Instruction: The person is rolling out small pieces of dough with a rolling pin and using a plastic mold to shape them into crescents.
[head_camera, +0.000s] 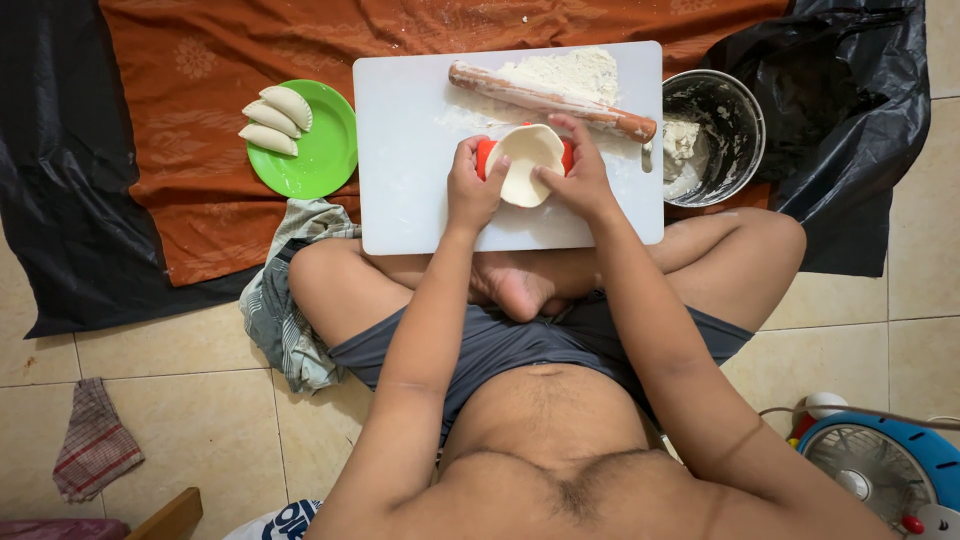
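White package (290, 520) with blue print, bottom edge, partly hidden.

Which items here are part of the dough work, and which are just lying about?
In use: left hand and right hand on the dough round in the red mould; white board; rolling pin; flour; metal bowl; green plate of pastries.

Idle: checked rag; grey cloth; fan.

Red press (484, 157) mostly hidden under dough round (527, 160) between both hands, shape unclear. Fan (880, 465) cut off by right edge, far from grip. Wooden piece (170, 517) cropped at bottom edge.
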